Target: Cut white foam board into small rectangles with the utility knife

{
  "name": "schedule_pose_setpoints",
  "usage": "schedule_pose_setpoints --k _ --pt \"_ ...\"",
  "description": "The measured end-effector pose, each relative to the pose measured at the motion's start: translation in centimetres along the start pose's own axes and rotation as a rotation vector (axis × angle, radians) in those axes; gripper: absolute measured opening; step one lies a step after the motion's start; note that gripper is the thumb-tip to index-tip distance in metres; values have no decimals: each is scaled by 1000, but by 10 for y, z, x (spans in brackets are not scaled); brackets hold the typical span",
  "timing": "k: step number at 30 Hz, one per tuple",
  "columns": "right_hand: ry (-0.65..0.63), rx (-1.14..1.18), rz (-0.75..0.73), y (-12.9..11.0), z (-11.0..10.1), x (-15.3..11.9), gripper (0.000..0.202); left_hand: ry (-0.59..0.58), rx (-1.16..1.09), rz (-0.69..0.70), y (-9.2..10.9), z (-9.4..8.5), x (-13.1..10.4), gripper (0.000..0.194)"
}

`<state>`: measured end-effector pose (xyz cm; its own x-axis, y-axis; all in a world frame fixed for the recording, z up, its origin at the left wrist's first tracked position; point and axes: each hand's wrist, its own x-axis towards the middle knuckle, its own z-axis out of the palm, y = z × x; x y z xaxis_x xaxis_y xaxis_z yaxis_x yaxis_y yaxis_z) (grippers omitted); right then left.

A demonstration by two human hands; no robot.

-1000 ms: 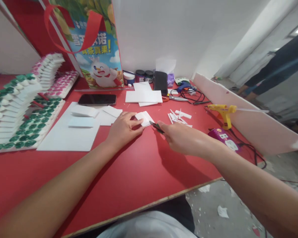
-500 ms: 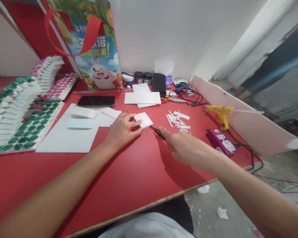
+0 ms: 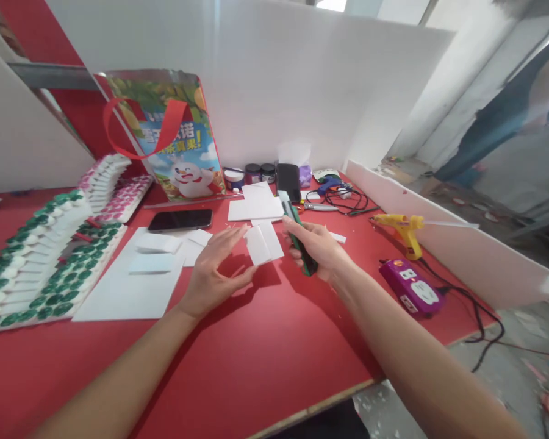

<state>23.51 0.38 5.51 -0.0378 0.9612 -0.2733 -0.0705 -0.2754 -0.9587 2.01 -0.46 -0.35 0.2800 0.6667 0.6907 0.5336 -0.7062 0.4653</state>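
Note:
My left hand (image 3: 219,262) has its thumb and fingertips at opposite edges of a small white board piece (image 3: 258,245), which looks tilted up from the table. A second white piece (image 3: 273,239) shows just behind it, partly covered. My right hand (image 3: 318,247) is closed around a green utility knife (image 3: 297,235). The knife's tip end points up and away, to the right of the pieces and apart from them. Larger white board pieces (image 3: 258,209) lie stacked just beyond. My right hand hides most of what lies behind it, with one white strip (image 3: 338,237) showing.
On the left are a white sheet (image 3: 119,302) with folded pieces, a phone (image 3: 180,220) and green-and-white decorated panels (image 3: 50,268). A printed bag (image 3: 178,143) stands behind. To the right sit a yellow glue gun (image 3: 400,228), a purple power strip (image 3: 412,286) and cables.
My right hand has lifted the knife from beside the white piece and turned its tip upward. My left fingers, earlier pressing the pieces flat, now spread to their edges. The view has tilted up.

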Motion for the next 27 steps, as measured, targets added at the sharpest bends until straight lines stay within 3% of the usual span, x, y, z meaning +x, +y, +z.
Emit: schedule_pose_setpoints --k 4,8,17,20,23,27 --pt "-130 152 40 2 11 9 50 40 44 59 4 -3 2 65" --pt "-163 277 74 8 10 5 46 65 80 86 6 -3 2 67" --pt "-380 461 167 17 15 4 48 87 2 18 22 -1 1 65" --pt "-390 409 140 17 16 2 48 73 -1 29 23 -2 -1 59" --pt "-307 280 73 16 12 2 44 9 -2 66 17 -3 -2 50" --pt "-157 -173 -23 17 1 7 30 -127 61 149 5 -2 -4 40"
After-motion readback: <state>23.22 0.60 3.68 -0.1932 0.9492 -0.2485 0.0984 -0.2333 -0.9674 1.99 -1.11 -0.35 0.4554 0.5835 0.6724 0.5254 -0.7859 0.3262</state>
